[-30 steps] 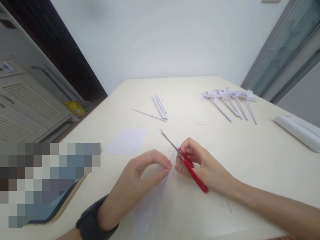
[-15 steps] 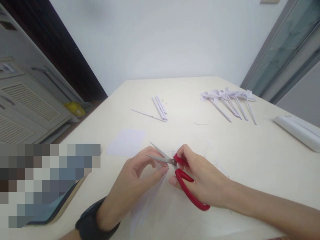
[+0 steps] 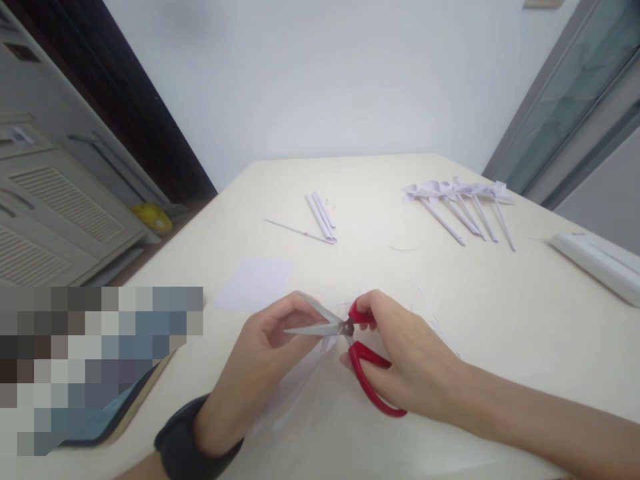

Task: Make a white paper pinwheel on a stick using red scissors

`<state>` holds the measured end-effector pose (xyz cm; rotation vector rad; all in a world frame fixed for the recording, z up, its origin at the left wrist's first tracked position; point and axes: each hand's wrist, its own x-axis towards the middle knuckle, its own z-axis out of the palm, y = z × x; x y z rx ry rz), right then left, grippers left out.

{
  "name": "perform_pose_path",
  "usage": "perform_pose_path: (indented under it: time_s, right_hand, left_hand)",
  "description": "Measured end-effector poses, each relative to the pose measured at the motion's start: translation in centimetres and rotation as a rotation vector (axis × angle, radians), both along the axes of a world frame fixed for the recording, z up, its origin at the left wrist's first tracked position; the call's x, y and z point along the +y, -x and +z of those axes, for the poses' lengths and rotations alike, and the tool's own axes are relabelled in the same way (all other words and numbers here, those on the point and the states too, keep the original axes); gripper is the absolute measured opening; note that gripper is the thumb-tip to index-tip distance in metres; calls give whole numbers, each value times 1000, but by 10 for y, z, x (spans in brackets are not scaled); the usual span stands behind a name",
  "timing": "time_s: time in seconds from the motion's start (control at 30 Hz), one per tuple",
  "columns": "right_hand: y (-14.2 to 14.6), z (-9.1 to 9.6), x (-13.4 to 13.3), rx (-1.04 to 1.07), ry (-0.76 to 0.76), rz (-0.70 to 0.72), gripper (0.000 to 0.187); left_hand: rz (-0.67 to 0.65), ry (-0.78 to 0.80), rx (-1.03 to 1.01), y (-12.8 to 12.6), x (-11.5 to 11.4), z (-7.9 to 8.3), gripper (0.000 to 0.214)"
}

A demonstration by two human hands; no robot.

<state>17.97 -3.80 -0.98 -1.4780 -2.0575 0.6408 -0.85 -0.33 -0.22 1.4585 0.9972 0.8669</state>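
My right hand (image 3: 417,360) grips a pair of scissors (image 3: 347,327) with red handles, fingers and thumb through the loops. The blades stand apart and point left across my left fingers. My left hand (image 3: 270,343) is closed in a pinch on a thin white sheet of paper (image 3: 303,387), which hangs below the fingers. The paper's upper edge lies near the scissors' pivot, between the blades as far as I can tell. Both blades partly cover my left fingertips. A dark band (image 3: 187,437) sits round my left wrist.
Rolled paper sticks (image 3: 320,217) and a thin stick lie mid-table. Several paper pinwheels on sticks (image 3: 457,193) lie at back right. A white sheet (image 3: 255,283) lies left of centre, with thin paper strips (image 3: 437,327) to the right. A white box-like object (image 3: 595,267) lies far right.
The scissors have turned slightly and shifted a little, with the paper now closer to their pivot. My left fingers have moved slightly left, further behind the blades.
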Motion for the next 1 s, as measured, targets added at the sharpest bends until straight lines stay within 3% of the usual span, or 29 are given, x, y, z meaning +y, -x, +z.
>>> perform_pose_path:
  time_s: [0.6, 1.0]
  right_hand:
    - [-1, 0, 3, -69, -83, -4, 28]
    - [-5, -1, 7, -39, -19, -38, 23]
  left_hand:
    - [-8, 86, -23, 0, -2, 2, 3]
    - [59, 73, -40, -7, -8, 7, 4]
